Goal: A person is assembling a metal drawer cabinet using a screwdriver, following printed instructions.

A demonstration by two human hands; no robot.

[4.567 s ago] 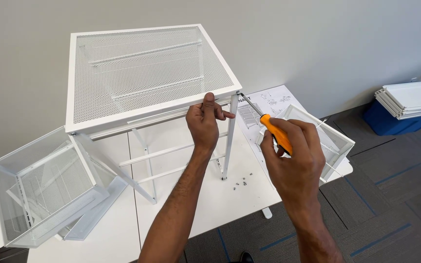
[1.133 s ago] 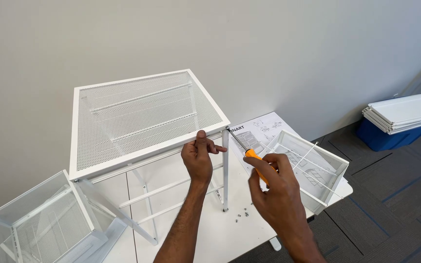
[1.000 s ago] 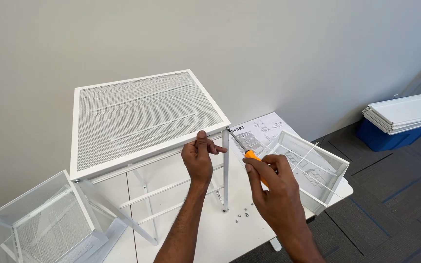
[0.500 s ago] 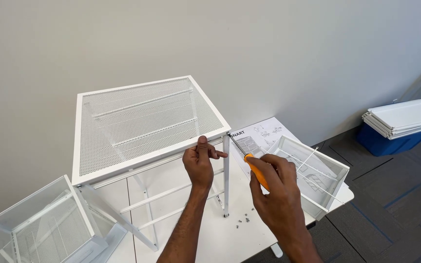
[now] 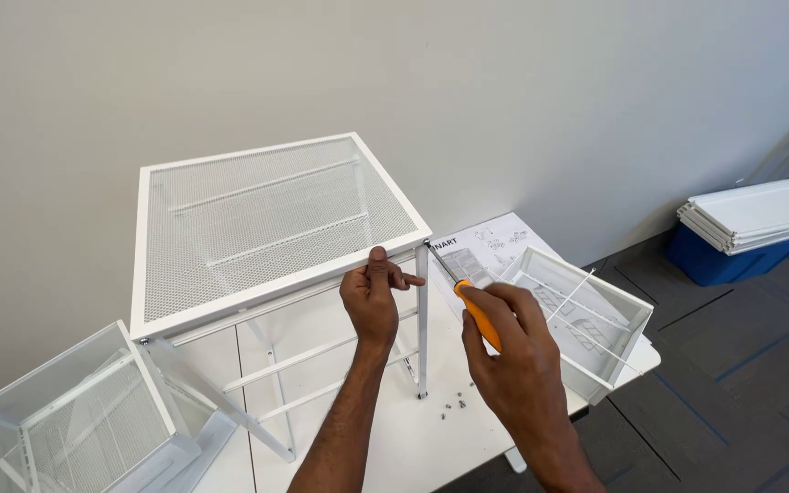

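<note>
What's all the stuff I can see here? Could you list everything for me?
Mesh-topped metal frame: one, white, standing on the table.
Table: one, white, under the frame.
Wire mesh baskets: two, white; one at lower left, one at right.
Screwdriver: one, orange handle, tip at the frame's top front corner.
Instruction sheet: one, white, behind the right basket.
Small screws: a few, dark, on the table by the frame's leg.
Stack of panels: white, on a blue box on the floor at right.
Left hand: fingers pinching the frame's front edge.
Right hand: fingers wrapped around the screwdriver.
</note>
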